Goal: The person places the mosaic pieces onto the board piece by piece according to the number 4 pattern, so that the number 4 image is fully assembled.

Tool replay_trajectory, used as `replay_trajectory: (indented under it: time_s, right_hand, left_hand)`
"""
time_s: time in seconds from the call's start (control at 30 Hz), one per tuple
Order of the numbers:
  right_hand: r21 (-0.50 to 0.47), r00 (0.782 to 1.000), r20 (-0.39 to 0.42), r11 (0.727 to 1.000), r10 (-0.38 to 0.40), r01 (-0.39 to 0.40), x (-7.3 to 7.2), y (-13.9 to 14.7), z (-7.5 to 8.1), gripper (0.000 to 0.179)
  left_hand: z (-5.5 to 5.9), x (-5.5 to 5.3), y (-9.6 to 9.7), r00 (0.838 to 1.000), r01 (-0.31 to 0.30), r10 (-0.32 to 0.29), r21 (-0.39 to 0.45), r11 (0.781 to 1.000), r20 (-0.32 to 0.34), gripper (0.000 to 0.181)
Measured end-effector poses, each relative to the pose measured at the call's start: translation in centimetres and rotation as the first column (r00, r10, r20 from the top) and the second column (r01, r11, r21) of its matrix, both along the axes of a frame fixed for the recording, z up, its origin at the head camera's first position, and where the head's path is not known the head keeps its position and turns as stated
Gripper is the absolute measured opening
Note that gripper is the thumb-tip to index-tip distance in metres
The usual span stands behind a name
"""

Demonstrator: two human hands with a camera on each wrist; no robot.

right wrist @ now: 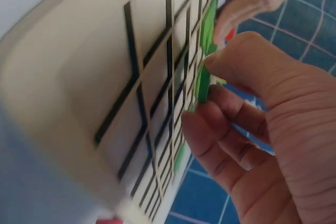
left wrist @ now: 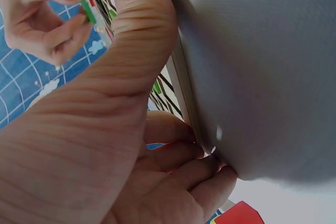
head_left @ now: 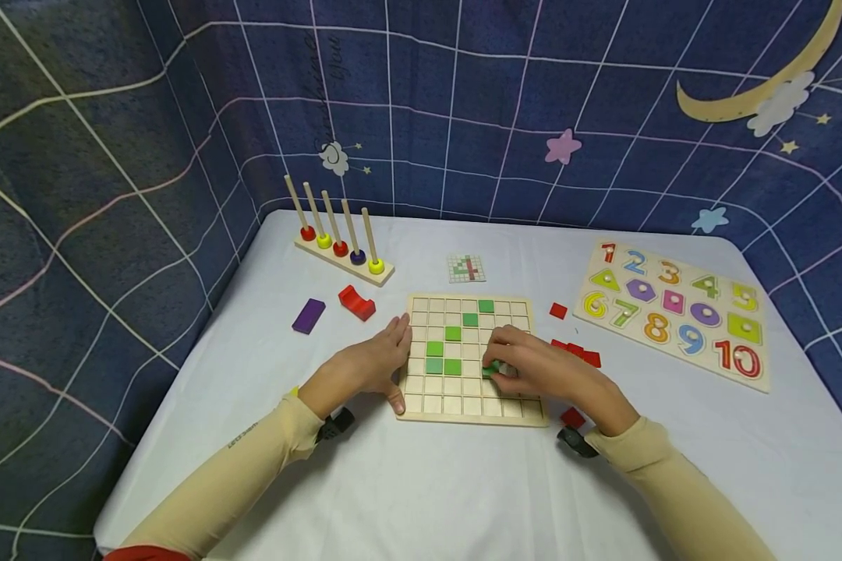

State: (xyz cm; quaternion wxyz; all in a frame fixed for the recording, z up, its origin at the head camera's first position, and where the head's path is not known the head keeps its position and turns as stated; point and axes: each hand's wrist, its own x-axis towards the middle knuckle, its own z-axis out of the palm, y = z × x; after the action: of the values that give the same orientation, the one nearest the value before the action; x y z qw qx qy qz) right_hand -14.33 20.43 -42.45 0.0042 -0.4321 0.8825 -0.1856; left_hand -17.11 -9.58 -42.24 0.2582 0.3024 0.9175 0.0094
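A wooden grid board lies flat on the white table, with several green square tiles set in its cells in a slanting line. My right hand pinches one green tile between thumb and fingertips, over the right half of the board. Whether that tile touches the board is hard to tell. Along the board's left side rests my left hand, its fingers fairly straight against the edge and the thumb at the near left corner. Part of the grid is hidden under the right hand.
Loose red tiles lie right of the board, and a pattern card behind it. A peg stand with coloured rings is at the back left, near a red block and a purple block. A number puzzle occupies the right.
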Motion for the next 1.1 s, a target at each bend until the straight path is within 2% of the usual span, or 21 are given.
replay_trajectory:
  time_s: [0.27, 0.63, 0.8, 0.9, 1.1]
  right_hand:
    - [0.054, 0.998, 0.046, 0.998, 0.032, -0.035, -0.8, -2.1, -0.3, 0.005]
    - [0.045, 0.997, -0.073, 0.999, 0.034, -0.031, -0.7, -3.2, -0.6, 0.005]
    - [0.044, 0.996, -0.085, 0.999, 0.033, -0.029, -0.5, -3.1, -0.6, 0.007]
    - [0.043, 0.997, -0.066, 0.998, 0.039, -0.037, -0.6, -3.0, -0.4, 0.007]
    - [0.042, 0.998, 0.051, 0.998, 0.039, -0.041, -0.8, -2.8, 0.1, 0.004]
  left_hand:
    - [-0.1, 0.1, 0.1, 1.0, 0.002, -0.002, 0.005, 1.0, -0.001, 0.138]
    - [0.1, -0.1, 0.2, 1.0, -0.004, 0.004, -0.012, 1.0, -0.001, 0.139]
    - [0.0, -0.1, 0.2, 1.0, 0.001, -0.001, -0.007, 1.0, -0.002, 0.139]
    - [-0.1, -0.1, 0.1, 1.0, -0.001, 0.001, -0.002, 1.0, -0.002, 0.139]
    - [-0.1, 0.0, 0.0, 1.0, -0.023, 0.022, 0.023, 0.999, 0.014, 0.139]
